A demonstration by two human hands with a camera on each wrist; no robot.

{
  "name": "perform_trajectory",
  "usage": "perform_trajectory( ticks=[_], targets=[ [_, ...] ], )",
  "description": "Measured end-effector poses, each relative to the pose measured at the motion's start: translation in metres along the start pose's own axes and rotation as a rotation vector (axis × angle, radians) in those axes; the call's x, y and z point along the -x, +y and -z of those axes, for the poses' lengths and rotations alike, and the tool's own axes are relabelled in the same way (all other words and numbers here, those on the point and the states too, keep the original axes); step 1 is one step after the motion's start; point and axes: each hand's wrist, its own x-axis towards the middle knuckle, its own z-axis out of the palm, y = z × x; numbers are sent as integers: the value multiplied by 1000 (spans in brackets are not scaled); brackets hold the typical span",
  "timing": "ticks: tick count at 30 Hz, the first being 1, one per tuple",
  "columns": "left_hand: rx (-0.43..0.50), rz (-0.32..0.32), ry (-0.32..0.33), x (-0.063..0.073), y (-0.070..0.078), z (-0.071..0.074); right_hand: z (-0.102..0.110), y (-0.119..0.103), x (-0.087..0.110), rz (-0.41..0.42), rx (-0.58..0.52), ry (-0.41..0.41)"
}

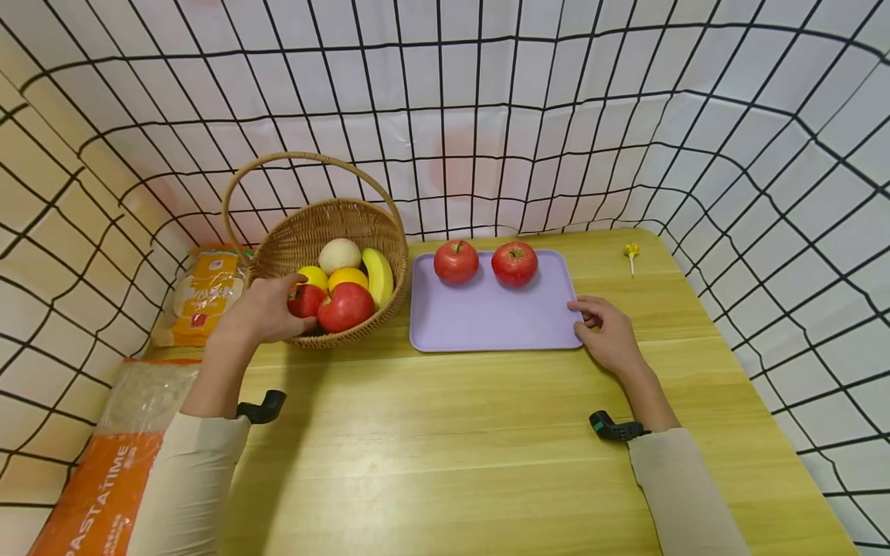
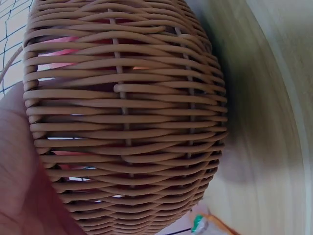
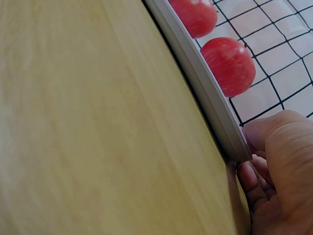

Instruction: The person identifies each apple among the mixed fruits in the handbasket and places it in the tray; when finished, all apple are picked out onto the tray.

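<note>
My left hand (image 1: 267, 309) reaches over the left rim of a wicker basket (image 1: 278, 241), its thumb and fingers around a red apple (image 1: 306, 300). Another red apple (image 1: 346, 307) lies beside that one. In the left wrist view, the woven wall (image 2: 122, 117) hides most of the fruit and the fingers. On the right, my right hand (image 1: 608, 333) pinches the right edge of a lilac tray (image 1: 487, 320), the thumb over its rim and the fingers lower down. Two red apples (image 1: 456, 262) (image 1: 514, 264) sit along the tray's back side.
Behind the apples, the basket also holds yellow fruit (image 1: 348, 277), a banana (image 1: 378, 276) and a pale round fruit (image 1: 340, 255). Plastic food packages (image 1: 205, 297) (image 1: 104, 479) lie along the left. A yellow flower-like item (image 1: 631, 253) lies back right. Black-gridded white sheeting (image 1: 473, 116) surrounds the wooden table (image 1: 445, 448).
</note>
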Motion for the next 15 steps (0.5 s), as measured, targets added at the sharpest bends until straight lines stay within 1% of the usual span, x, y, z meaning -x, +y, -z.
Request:
perform_trajectory(
  ticks=[3,7,15],
  targets=[
    [20,-18,68,0,-1,-1,0,0,0,2,-2,2],
    [42,-21,147,0,-2,-3,0,-1,0,6,-1,3],
    [78,26,267,3,-3,-4,0,-1,1,5,-9,6]
  ],
)
